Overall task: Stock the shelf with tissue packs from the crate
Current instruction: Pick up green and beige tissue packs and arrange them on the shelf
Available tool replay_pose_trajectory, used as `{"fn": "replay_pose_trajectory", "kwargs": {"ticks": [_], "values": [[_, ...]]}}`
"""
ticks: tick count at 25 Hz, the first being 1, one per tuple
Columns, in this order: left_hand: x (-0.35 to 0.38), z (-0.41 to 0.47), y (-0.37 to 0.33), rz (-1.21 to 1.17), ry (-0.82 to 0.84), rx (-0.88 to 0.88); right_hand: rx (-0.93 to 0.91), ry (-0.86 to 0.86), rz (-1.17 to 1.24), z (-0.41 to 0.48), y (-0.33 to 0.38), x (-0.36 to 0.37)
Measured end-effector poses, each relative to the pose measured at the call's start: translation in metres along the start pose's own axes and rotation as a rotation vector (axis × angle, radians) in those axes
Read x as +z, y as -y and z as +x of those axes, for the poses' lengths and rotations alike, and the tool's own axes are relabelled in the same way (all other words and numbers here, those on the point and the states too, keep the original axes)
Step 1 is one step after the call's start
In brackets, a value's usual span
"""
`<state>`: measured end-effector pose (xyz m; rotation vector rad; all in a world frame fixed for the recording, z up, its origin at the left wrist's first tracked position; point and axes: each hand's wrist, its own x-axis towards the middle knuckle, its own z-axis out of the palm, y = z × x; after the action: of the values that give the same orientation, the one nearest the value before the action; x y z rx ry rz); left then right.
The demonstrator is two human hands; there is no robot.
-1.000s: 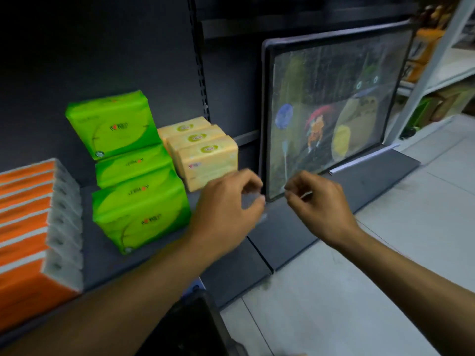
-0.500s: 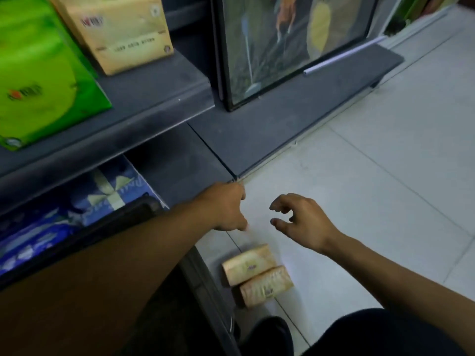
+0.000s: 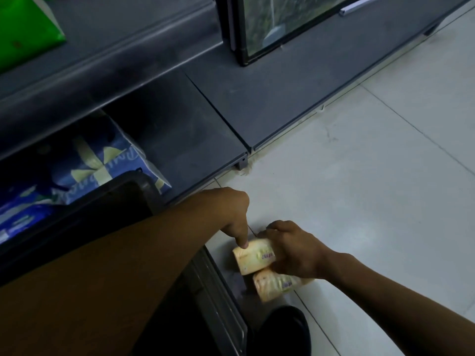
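Note:
Two beige tissue packs lie side by side on the pale floor tiles beside a dark crate (image 3: 223,304). My right hand (image 3: 293,250) wraps its fingers over the upper beige pack (image 3: 253,258) from the right. My left hand (image 3: 228,214) reaches down and touches that pack's left end with its fingertips. The lower beige pack (image 3: 275,285) lies free, partly under my right wrist. The grey shelf (image 3: 102,57) is above, with a green pack (image 3: 23,29) at its left.
Blue tissue packs (image 3: 84,165) sit on the bottom shelf at left. A framed picture (image 3: 272,24) stands on the low grey base shelf (image 3: 295,93). A dark shoe (image 3: 285,330) shows at the bottom edge. Pale floor tiles (image 3: 372,176) stretch to the right.
My view dropped from the shelf to the floor. Both hands came down from shelf height to the two beige packs, and my right hand closed over the upper one.

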<state>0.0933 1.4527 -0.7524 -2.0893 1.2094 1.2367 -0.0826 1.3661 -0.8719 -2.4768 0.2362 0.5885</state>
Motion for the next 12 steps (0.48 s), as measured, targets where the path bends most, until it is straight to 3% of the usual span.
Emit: {"fn": "replay_pose_trajectory", "kwargs": {"ticks": [6,12], "values": [[0.005,0.001,0.015,-0.071,0.004,-0.008,-0.061,-0.027,-0.027,0.008,-0.005,-0.001],[-0.012,-0.023,0.011,-0.164,-0.126,0.108,-0.062,-0.211,0.051,-0.009,0.005,-0.080]]}}
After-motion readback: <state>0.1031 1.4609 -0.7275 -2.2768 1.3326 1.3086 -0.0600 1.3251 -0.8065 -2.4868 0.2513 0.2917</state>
